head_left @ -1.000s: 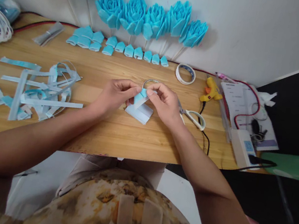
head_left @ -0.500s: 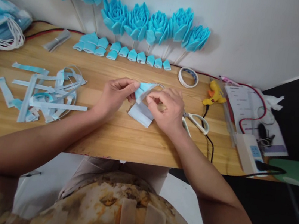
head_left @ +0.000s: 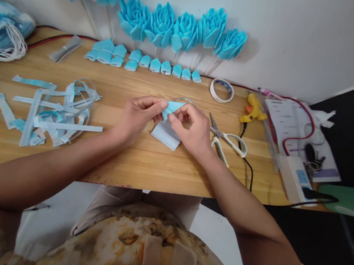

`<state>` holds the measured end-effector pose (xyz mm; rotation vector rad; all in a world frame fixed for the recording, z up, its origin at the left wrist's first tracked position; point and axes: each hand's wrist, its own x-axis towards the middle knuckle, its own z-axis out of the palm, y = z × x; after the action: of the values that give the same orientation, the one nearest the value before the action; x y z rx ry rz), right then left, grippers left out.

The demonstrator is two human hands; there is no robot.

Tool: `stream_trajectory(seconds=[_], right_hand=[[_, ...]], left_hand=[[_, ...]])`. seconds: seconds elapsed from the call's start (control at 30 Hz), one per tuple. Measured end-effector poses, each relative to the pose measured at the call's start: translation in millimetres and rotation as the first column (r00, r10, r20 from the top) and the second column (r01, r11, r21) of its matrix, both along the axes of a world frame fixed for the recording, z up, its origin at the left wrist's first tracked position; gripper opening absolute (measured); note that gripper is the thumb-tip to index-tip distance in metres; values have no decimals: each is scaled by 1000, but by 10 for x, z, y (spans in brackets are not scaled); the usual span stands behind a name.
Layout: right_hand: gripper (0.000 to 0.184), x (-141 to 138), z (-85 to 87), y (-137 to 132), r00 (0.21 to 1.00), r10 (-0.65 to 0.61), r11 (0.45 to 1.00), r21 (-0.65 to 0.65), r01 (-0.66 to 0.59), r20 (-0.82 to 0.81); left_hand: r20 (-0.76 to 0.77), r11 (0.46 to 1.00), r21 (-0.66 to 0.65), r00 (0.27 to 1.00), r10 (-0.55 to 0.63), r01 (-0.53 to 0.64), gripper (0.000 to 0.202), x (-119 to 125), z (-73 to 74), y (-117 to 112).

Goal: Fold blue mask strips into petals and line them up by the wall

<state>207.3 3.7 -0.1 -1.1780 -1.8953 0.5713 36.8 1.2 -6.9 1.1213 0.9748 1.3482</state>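
Between my hands is a small folded piece of blue fabric (head_left: 171,111), pale on its underside. My left hand (head_left: 140,115) pinches its left side between thumb and fingers. The fingers of my right hand (head_left: 194,128) are closed on its right edge. Below it on the table lies a flat, pale blue-white fabric piece (head_left: 166,136), partly covered by my hands. A ring, perhaps a tape roll (head_left: 184,100), shows just behind the held piece. Open scissors with white handles (head_left: 225,141) lie to the right of my right hand.
Cut mask strips (head_left: 56,109) lie heaped at left. Small folded blue pieces (head_left: 156,64) line the back, below blue fabric flowers (head_left: 184,30) on sticks. A tape roll (head_left: 221,91), yellow glue gun (head_left: 253,108), papers (head_left: 282,118) and a power strip (head_left: 293,180) occupy the right.
My right hand has moved slightly left and closed in on the fabric. The piece now lies folded flatter, its blue face up. More of the scissors shows.
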Motion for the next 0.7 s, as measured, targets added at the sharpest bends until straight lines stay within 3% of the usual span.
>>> stream_trajectory(seconds=[0.43, 0.7], right_hand=[[11, 8, -2, 22, 994, 41, 995, -89, -51, -104], [8, 15, -2, 32, 994, 17, 993, -113, -29, -106]], left_hand=[[8, 1000, -18, 1000, -13, 14, 29, -16, -26, 6], [-88, 998, -64, 996, 15, -20, 28, -22, 44, -5]])
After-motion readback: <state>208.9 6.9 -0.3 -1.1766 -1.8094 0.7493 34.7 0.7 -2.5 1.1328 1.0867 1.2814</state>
